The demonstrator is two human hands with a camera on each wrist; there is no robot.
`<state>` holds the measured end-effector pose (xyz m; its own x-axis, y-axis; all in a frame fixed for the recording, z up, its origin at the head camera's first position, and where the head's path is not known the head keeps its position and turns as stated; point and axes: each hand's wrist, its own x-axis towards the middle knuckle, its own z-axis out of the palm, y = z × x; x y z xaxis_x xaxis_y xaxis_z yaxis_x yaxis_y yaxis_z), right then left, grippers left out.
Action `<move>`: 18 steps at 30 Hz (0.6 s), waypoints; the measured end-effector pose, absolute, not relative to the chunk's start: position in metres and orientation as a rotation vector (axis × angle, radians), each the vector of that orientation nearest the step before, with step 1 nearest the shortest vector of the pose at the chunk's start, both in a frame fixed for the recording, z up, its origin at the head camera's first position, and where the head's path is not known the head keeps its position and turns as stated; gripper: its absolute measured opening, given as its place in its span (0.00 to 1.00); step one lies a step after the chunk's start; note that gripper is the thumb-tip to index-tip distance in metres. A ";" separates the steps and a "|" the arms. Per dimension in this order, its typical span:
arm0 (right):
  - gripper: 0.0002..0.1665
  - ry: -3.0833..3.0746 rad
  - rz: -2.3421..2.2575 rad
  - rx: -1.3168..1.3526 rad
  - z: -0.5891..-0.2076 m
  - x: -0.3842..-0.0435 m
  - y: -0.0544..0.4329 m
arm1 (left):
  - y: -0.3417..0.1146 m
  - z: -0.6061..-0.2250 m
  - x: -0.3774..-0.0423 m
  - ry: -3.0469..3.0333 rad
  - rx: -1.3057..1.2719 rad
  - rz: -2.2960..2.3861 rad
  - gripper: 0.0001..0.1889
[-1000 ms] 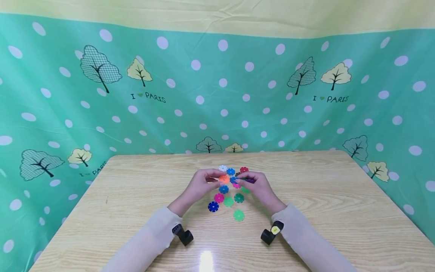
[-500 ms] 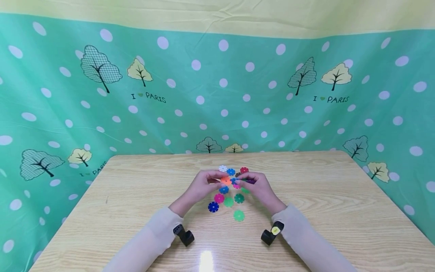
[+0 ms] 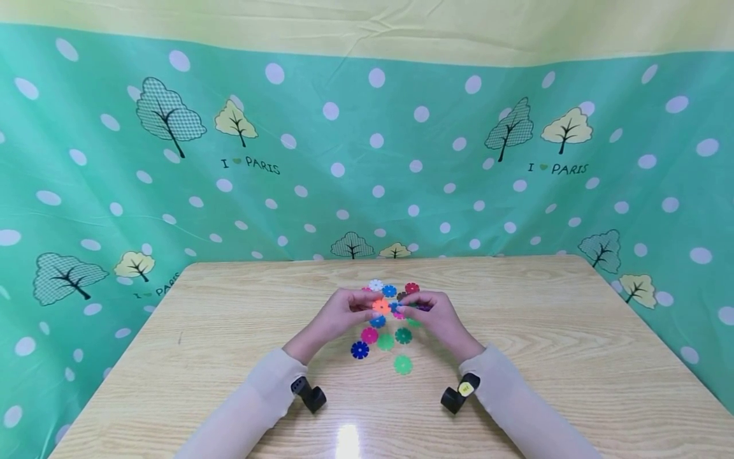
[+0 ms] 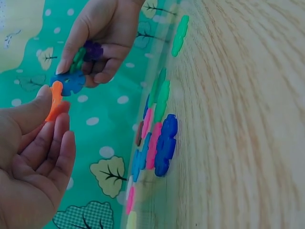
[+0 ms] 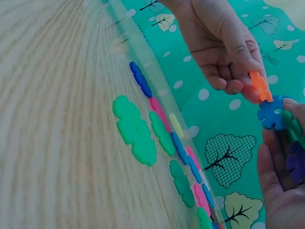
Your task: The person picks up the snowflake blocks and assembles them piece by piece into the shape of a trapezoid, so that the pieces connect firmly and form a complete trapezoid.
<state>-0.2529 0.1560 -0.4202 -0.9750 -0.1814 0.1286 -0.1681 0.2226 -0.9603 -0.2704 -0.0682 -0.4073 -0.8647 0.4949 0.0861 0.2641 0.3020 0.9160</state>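
Note:
My left hand (image 3: 338, 313) pinches an orange notched interlocking disc (image 3: 381, 306) between thumb and fingers. Opposite it, my right hand (image 3: 434, 313) holds a blue notched disc (image 5: 274, 113) by its edge. A green disc (image 4: 78, 59) and a purple disc (image 4: 93, 50) are attached in a row behind the blue one, partly hidden in the right palm. In both wrist views the orange disc stands crosswise at the blue disc's rim, its edge right at a notch. Both hands are raised above the tabletop.
Several loose discs lie flat on the wooden table (image 3: 241, 331) beneath and in front of the hands, among them a light green disc (image 3: 403, 364), a dark blue disc (image 3: 360, 350) and a white disc (image 3: 376, 285). A patterned green curtain (image 3: 367, 159) hangs behind the table.
My left hand and the orange disc have shifted slightly right and nearer to me, against the blue disc. A pink disc edge shows behind the left fingers now. The right hand has barely moved.

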 end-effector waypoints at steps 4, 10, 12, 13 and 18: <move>0.13 2.436 -1.925 -0.366 -0.421 -0.253 0.157 | -0.068 -0.408 -0.270 2.333 0.738 1.577 0.17; 0.12 2.398 -1.961 -0.434 -0.419 -0.251 0.158 | -0.066 -0.410 -0.269 2.321 0.762 1.573 0.17; 0.11 2.380 -1.973 -0.478 -0.420 -0.251 0.158 | -0.066 -0.410 -0.268 2.326 0.766 1.561 0.17; 0.11 2.370 -1.979 -0.499 -0.420 -0.251 0.158 | -0.065 -0.409 -0.267 2.332 0.768 1.555 0.17; 0.10 2.354 -1.990 -0.558 -0.421 -0.252 0.159 | -0.063 -0.408 -0.264 2.357 0.751 1.542 0.16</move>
<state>-0.2521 0.1587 -0.4215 -0.9365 -0.2735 0.2196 -0.2621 0.1297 -0.9563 -0.2643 -0.0634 -0.4078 -0.8433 0.5302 0.0878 0.2929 0.3165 0.9023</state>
